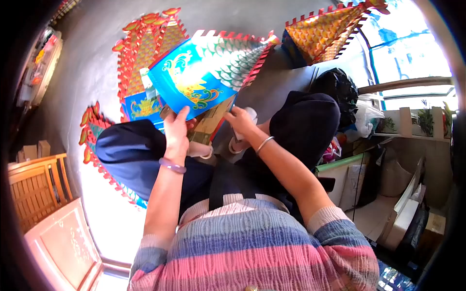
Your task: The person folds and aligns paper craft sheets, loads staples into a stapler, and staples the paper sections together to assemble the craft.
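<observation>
In front of me is a large printed cardboard piece, with a blue panel bearing gold scrollwork, silver-green scales and a red notched fringe narrowing to a tip at the upper right. My left hand is closed on its lower left edge, thumb over the blue face. At the lower right edge, near a brown inner panel, my right hand has its fingers closed on the piece. Some fingertips of both hands are hidden behind the cardboard.
Similar gold-scaled pieces lie behind at left and upper right. Another red-fringed piece lies beside my left knee. A black plastic bag and a white bag sit at right. A wooden chair stands at left.
</observation>
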Action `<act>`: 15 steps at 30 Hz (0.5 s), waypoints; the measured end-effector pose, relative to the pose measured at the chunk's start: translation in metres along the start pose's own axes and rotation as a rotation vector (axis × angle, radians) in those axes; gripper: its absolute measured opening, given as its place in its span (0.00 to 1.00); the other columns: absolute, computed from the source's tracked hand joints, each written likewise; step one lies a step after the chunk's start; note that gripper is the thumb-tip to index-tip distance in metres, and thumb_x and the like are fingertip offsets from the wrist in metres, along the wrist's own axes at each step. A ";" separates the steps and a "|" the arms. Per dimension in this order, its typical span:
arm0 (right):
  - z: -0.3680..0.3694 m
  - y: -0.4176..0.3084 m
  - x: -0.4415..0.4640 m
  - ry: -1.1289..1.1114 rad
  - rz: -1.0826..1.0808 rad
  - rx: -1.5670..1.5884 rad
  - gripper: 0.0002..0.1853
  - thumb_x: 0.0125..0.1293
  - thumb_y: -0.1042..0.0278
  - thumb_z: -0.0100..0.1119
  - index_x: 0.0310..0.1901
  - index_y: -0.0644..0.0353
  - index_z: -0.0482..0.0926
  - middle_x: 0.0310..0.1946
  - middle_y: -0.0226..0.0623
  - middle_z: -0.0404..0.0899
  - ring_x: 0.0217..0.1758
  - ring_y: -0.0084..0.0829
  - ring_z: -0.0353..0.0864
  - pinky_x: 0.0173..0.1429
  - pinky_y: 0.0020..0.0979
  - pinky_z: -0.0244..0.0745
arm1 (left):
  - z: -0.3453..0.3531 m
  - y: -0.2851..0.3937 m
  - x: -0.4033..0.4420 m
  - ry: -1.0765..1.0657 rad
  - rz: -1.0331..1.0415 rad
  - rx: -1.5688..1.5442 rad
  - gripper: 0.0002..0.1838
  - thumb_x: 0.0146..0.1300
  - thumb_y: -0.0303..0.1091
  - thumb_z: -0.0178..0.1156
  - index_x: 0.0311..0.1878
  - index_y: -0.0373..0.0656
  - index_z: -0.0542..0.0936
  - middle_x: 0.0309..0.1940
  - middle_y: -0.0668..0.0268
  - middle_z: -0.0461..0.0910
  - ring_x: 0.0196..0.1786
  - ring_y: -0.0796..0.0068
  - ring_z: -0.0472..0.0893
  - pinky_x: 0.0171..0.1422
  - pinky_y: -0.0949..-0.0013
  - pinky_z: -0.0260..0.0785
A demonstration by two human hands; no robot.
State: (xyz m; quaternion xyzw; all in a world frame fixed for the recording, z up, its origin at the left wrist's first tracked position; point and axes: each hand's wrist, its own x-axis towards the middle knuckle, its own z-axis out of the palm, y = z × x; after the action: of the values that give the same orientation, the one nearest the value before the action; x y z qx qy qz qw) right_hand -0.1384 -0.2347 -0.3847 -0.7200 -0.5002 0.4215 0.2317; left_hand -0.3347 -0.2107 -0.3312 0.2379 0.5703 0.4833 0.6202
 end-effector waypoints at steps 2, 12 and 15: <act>0.006 0.007 0.003 -0.022 0.041 0.125 0.18 0.57 0.55 0.55 0.40 0.63 0.77 0.31 0.47 0.79 0.35 0.39 0.79 0.41 0.36 0.71 | -0.002 -0.013 -0.004 -0.006 -0.052 0.071 0.07 0.54 0.28 0.63 0.31 0.36 0.75 0.22 0.66 0.77 0.17 0.79 0.72 0.20 0.78 0.61; 0.004 -0.007 -0.017 -0.064 0.249 0.735 0.19 0.66 0.57 0.49 0.46 0.66 0.75 0.36 0.29 0.77 0.38 0.22 0.72 0.44 0.25 0.67 | -0.008 -0.039 -0.022 -0.102 -0.095 0.263 0.07 0.49 0.27 0.65 0.31 0.39 0.78 0.24 0.70 0.76 0.24 0.81 0.73 0.25 0.74 0.64; 0.003 -0.013 -0.020 -0.125 0.250 0.707 0.22 0.65 0.53 0.50 0.47 0.66 0.74 0.38 0.32 0.77 0.40 0.22 0.71 0.44 0.25 0.66 | -0.006 -0.043 -0.024 -0.101 -0.097 0.243 0.06 0.50 0.26 0.64 0.31 0.39 0.78 0.25 0.70 0.77 0.24 0.81 0.73 0.26 0.75 0.64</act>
State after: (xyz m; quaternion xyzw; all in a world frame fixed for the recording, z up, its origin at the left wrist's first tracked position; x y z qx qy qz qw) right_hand -0.1503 -0.2485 -0.3690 -0.6241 -0.2453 0.6362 0.3817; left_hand -0.3232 -0.2508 -0.3575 0.3075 0.6034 0.3675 0.6374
